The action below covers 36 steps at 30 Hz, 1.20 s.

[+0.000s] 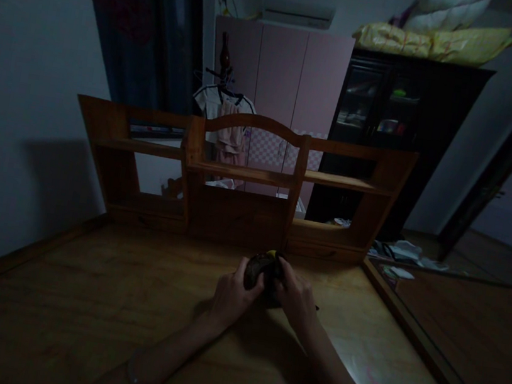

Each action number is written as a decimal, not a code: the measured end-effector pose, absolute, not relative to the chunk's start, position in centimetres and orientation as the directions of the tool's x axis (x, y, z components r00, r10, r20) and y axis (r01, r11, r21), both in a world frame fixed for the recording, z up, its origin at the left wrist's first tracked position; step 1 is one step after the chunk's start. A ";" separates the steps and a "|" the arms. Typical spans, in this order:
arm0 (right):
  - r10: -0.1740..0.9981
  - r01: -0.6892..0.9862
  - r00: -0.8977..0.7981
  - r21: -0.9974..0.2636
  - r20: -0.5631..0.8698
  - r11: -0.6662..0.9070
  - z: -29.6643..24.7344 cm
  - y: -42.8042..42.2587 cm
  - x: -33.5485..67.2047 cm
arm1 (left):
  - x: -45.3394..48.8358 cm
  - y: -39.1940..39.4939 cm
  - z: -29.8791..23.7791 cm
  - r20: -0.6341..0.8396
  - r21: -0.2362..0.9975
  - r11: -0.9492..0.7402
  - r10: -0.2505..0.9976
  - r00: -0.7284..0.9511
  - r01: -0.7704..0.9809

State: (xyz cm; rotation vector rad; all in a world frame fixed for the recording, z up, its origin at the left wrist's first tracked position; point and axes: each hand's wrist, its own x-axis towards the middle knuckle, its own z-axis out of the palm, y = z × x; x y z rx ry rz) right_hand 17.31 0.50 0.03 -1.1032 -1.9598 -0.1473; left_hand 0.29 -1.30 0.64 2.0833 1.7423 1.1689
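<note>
Both my hands meet over the middle of a wooden desk (pixel 78 307) in a dim room. My left hand (pixel 232 298) and my right hand (pixel 294 298) are closed round a small dark rounded object (pixel 260 268) with a bit of yellow at its top. The fingers wrap it from both sides, and it rests on or just above the desk top. What the object is stays unclear in the low light. A thin band sits on my left wrist.
A wooden shelf unit (pixel 243 177) stands along the desk's far edge. Behind it are a pink wardrobe (pixel 279 74), clothes on a hanger (pixel 223 117), a dark glass cabinet (pixel 382 108) topped with yellow bedding, and papers on the floor (pixel 402 251).
</note>
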 end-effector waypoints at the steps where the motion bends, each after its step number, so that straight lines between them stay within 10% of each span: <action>1: 0.668 0.730 -0.215 -0.337 0.712 0.594 0.1 0.6 17.3 | 0.2 -1.2 0.6 0.434 0.635 -0.306 0.901 0.000 0.709; 9: 0.695 0.647 -0.220 -0.431 0.685 0.630 -0.4 1.6 17.3 | 0.6 -1.2 0.4 0.415 0.766 -0.401 0.905 0.090 0.502; 21: 0.562 0.727 -0.399 -0.123 0.724 0.676 -0.2 0.7 17.6 | 0.2 -0.8 -0.1 0.393 0.362 -0.309 0.906 0.157 0.879; 36: 0.415 0.674 -0.491 0.031 0.766 0.738 0.9 -0.1 19.0 | 0.2 -1.4 0.1 0.429 0.546 -0.381 0.892 0.141 0.746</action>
